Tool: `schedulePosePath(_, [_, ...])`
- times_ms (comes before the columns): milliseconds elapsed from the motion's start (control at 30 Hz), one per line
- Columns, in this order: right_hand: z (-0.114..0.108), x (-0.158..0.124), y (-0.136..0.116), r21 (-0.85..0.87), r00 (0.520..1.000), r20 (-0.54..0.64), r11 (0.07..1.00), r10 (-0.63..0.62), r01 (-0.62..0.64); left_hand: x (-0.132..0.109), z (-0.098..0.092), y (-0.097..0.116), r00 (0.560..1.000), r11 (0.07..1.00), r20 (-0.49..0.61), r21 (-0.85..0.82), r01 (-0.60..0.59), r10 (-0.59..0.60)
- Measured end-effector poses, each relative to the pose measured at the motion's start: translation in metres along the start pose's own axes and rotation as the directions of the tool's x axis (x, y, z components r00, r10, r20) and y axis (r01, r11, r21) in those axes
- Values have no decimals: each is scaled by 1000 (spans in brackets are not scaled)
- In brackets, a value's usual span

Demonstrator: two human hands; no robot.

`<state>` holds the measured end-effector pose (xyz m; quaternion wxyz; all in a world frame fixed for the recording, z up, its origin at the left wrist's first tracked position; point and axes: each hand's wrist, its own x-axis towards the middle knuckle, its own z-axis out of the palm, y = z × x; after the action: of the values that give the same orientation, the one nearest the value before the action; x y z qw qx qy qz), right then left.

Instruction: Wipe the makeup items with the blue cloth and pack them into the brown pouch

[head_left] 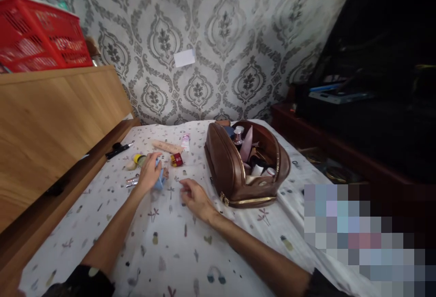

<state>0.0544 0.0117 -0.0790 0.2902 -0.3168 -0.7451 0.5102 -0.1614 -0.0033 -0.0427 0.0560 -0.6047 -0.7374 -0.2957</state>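
My left hand (149,172) is closed around a small light-blue item (159,180) on the patterned bedsheet (170,242). My right hand (195,197) rests on the sheet beside it with fingers curled; I cannot make out anything in it. Loose cosmetics lie just beyond my left hand: a yellow-capped bottle (139,159), a beige tube (166,146), a small red item (176,160) and a white-pink tube (185,142). An open brown leather toiletry bag (231,170) with several bottles inside stands right of my right hand.
A wooden headboard (51,124) runs along the left, with a red plastic basket (37,33) on top. A black pen-like item (117,150) lies near its ledge. Dark furniture with a blue flat object (337,95) fills the right. Patterned wallpaper (218,38) is behind.
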Motion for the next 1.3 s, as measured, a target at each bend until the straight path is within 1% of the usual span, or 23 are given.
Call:
schedulePosePath(100, [4,7,16,149,998,-32,988,48,-43,10,22,9,999,1000,38,-11,-10,11])
schedulePosePath(200, [3,8,25,284,996,-24,956,89,-78,15,44,21,996,1000,91,-10,3,-2])
schedulePosePath(300, [1,5,26,396,996,-32,916,80,-61,16,56,29,990,999,135,3,35,-35])
schedulePosePath(400, [-1,4,25,518,993,-67,854,98,-49,15,53,33,989,999,141,9,43,-43])
schedulePosePath(500, [-3,5,23,644,977,-116,762,179,-63,6,41,40,991,1000,131,3,22,-22])
schedulePosePath(567, [-4,7,22,715,962,-139,696,235,-67,-4,33,46,990,998,135,-54,-35,42])
schedulePosePath(633, [-6,8,21,750,958,-143,658,250,-60,-17,27,53,974,977,159,-169,-132,159])
schedulePosePath(700, [-7,7,20,740,966,-134,671,220,-50,-30,24,58,949,935,178,-290,-203,261])
schedulePosePath(767, [-8,6,19,713,976,-111,699,185,-51,-40,23,61,938,904,184,-370,-212,295])
schedulePosePath(900, [-11,4,16,697,984,-72,714,163,-67,-49,27,62,951,864,141,-470,-182,277])
schedulePosePath(1100, [-13,2,15,657,995,-52,753,86,-31,-51,29,65,968,876,36,-435,-208,248])
schedulePosePath(1200, [-13,2,15,632,998,-33,774,60,-26,-52,27,70,973,874,16,-442,-201,232])
schedulePosePath(1300, [-13,2,13,627,998,-14,778,58,-37,-50,24,72,984,858,29,-495,-140,177])
